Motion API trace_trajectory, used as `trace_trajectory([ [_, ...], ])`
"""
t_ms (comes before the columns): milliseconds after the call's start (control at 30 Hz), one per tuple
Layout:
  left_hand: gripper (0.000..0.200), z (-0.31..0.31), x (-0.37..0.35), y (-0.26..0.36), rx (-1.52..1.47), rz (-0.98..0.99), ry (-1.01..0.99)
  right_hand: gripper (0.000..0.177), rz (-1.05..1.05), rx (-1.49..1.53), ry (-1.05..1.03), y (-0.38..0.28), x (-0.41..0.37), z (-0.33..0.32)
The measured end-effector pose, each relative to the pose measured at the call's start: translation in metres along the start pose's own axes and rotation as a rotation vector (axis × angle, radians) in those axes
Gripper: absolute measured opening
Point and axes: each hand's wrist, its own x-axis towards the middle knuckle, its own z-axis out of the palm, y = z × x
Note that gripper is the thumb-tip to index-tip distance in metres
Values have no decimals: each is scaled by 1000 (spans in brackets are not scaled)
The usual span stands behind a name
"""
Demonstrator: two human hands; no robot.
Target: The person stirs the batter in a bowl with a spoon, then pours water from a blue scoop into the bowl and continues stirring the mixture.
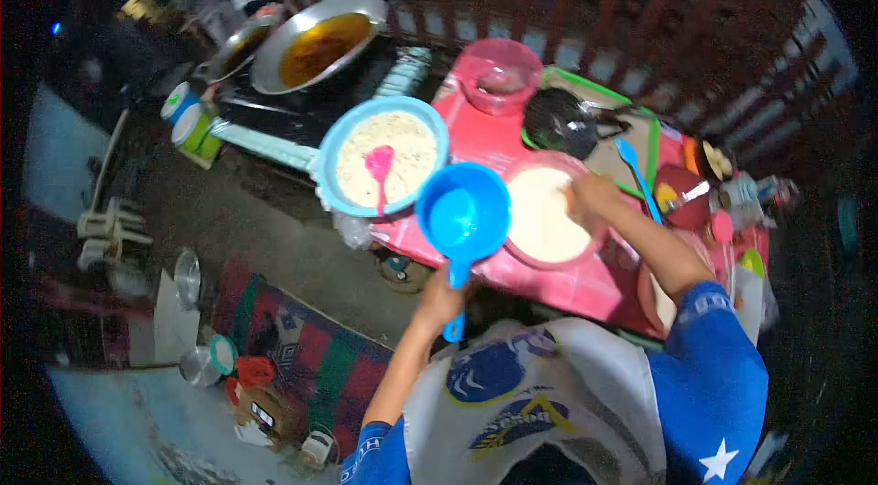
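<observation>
My left hand (443, 300) is closed round the handle of a blue dipper (464, 212), which looks empty and is held level in front of the table. A pink bowl (535, 256) of pale, creamy-white contents stands just right of it. My right hand (593, 201) reaches over that bowl's right side with its fingers down at the white contents; they are blurred, and whether they hold anything does not show. Left of the dipper is a light blue basin (331, 191) of pale batter with darker bits, and a pink ladle (380, 162) rests in it.
A large wok (372, 10) of brown oil sits on the stove (274, 119) at the back left. Behind the bowl are a clear pink bowl (476, 83) and a green-rimmed tray (653, 151) with a dark pan (556, 122). A blue spoon (638, 176) lies at the right, near jars.
</observation>
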Motion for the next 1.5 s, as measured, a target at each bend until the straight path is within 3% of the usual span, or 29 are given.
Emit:
trace_trajectory([
  [33, 13, -1, 0, -3, 232, 49, 28, 15, 49, -10, 148, -14, 3, 3],
  [133, 21, 4, -13, 24, 147, -48, 74, 21, -211, 176, -104, -25, -20, -4],
  [300, 18, 2, -15, 25, 153, -169, 74, 20, -114, -66, -226, -1, 1, 1],
  [367, 19, 5, -13, 30, 151, -177, 89, 19, -148, 52, -30, -27, -8, -15],
  [400, 20, 4, -12, 26, 155, -157, 65, 19, -228, 155, -48, -28, -19, -7],
  [433, 20, 3, -11, 25, 156, -158, 62, 19, -275, 138, -120, -25, -27, -4],
  [533, 20, 4, -10, 23, 191, -95, 56, 22, -163, -114, -295, 2, -15, -16],
  [633, 20, 10, -7, 25, 131, -104, 73, 19, -81, 35, -40, -6, 13, -1],
  [733, 21, 11, -5, 31, 108, -107, 88, 16, -295, 131, -73, -24, -26, -6],
  [867, 20, 5, -5, 24, 120, -103, 59, 16, -162, -44, -281, -2, -15, -10],
  [967, 21, 6, -6, 28, 181, -128, 52, 16, -169, -15, 8, -27, -3, -15],
  [1033, 22, 11, -10, 40, 109, -109, 88, 16, -302, 103, -56, -24, -19, -2],
  [1100, 22, 9, -10, 37, 99, -94, 103, 15, -297, 2, -149, -6, -25, -7],
  [1167, 22, 6, -12, 29, 93, -94, 107, 16, -56, -53, -178, 2, -1, -14],
  [1200, 22, 4, -9, 25, 109, -100, 108, 20, 90, -61, -95, -11, 11, -10],
  [1233, 22, 4, -8, 23, 126, -106, 108, 20, 94, -62, -96, -18, 6, -12],
  [1300, 22, 7, -11, 29, 126, -98, 101, 19, -251, 12, -41, -34, -15, -16],
  [1367, 22, 6, -12, 30, 119, -95, 104, 18, -325, 133, -18, -19, -25, -9],
  [1433, 22, 5, -12, 23, 74, -62, 97, 19, -201, -82, -264, -3, -19, -26],
  [1500, 22, 7, -12, 24, 94, -103, 101, 19, -138, -27, -351, -4, -5, -22],
])
